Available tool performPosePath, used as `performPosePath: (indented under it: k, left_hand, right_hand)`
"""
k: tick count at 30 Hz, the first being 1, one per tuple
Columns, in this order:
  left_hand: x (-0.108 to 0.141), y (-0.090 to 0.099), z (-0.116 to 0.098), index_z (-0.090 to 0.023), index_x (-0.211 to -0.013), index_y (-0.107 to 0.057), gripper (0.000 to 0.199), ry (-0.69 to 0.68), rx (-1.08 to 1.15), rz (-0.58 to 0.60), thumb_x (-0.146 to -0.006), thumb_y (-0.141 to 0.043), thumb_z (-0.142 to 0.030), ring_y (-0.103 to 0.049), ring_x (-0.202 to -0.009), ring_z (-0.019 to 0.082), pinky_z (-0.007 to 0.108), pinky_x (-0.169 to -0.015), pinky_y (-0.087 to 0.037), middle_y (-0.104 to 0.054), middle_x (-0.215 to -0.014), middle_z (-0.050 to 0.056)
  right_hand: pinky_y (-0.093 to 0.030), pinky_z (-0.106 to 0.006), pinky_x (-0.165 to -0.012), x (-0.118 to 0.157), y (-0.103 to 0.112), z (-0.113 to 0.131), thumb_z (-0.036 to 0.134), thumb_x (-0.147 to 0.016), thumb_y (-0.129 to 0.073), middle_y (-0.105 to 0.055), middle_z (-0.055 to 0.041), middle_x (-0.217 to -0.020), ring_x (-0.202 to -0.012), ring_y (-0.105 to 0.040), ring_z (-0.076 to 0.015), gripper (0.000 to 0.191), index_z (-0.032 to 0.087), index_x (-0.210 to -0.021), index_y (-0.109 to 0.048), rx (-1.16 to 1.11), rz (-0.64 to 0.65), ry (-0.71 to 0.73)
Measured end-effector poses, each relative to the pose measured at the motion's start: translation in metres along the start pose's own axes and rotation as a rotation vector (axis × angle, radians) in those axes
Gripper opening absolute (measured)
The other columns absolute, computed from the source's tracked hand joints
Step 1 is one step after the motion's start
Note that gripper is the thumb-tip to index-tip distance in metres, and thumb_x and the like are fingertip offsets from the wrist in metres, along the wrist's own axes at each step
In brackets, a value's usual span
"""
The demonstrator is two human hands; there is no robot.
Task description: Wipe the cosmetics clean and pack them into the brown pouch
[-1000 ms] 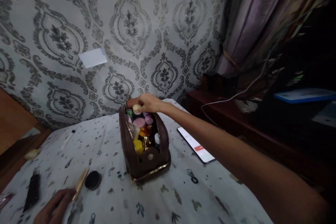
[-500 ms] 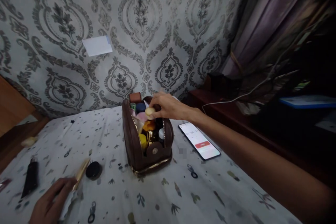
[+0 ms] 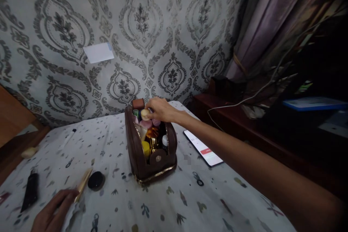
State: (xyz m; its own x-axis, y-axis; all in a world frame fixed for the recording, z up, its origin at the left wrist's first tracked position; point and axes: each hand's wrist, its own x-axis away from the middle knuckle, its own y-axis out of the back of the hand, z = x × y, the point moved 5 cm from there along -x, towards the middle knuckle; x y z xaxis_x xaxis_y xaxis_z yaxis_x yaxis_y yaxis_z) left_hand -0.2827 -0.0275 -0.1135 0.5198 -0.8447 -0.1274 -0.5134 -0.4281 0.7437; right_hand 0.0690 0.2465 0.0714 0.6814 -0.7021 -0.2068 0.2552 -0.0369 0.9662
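Note:
My right hand is closed around a small round cream-coloured piece, over the far end of an open brown toiletry bag. Pink puffs, a yellow-lidded container, a gold-and-amber bottle and a white-capped bottle fill the bag. At lower left, my left hand has its fingers closed on the near end of a slim tan stick; its exact kind is unclear. Beside that stick sits a round black-lidded jar.
A black tube and a thin white tube lie on the patterned sheet to the left. Right of the bag lies a lit phone, partly under my right forearm. A patterned wall rises behind; a white cable runs at right.
My right hand has shifted left across the bag's far end with the round cream piece, uncovering more pink puff. The left hand has barely moved; the view has shifted slightly.

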Motion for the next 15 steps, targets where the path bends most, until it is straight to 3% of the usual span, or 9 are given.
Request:
performPosePath:
  k: [3, 8, 15]
  left_hand:
    - [0.001, 0.000, -0.004, -0.026, -0.089, -0.075, 0.044, -0.008, 0.014, -0.008, -0.079, -0.054, -0.064, -0.069, -0.104, 0.028, 0.030, -0.088, -0.057, -0.076, -0.101, 0.001]
    - [0.000, 0.001, -0.006, -0.027, -0.086, -0.076, 0.044, -0.015, 0.043, -0.017, -0.077, -0.056, -0.064, -0.070, -0.100, 0.028, 0.030, -0.086, -0.058, -0.077, -0.098, 0.001]
    - [-0.001, 0.000, -0.006, -0.026, -0.087, -0.077, 0.047, -0.022, 0.018, -0.002, -0.076, -0.056, -0.067, -0.070, -0.103, 0.028, 0.029, -0.083, -0.058, -0.078, -0.099, 0.001]
  right_hand:
    - [-0.033, -0.028, -0.069, -0.018, 0.000, 0.001, 0.034, -0.085, -0.064, -0.071, -0.0077, -0.101, -0.096, -0.061, -0.0230, 0.022, 0.017, -0.098, -0.072, 0.018, 0.024, -0.094]
    - [-0.033, -0.029, -0.066, -0.041, -0.011, -0.006, 0.037, -0.083, -0.064, -0.072, -0.0100, -0.097, -0.092, -0.062, -0.0248, 0.025, 0.016, -0.097, -0.070, 0.002, 0.029, -0.119]
    - [-0.033, -0.028, -0.067, -0.045, -0.020, -0.015, 0.043, -0.081, -0.066, -0.070, -0.0076, -0.091, -0.086, -0.062, -0.0229, 0.029, 0.017, -0.094, -0.070, -0.040, 0.029, -0.093]
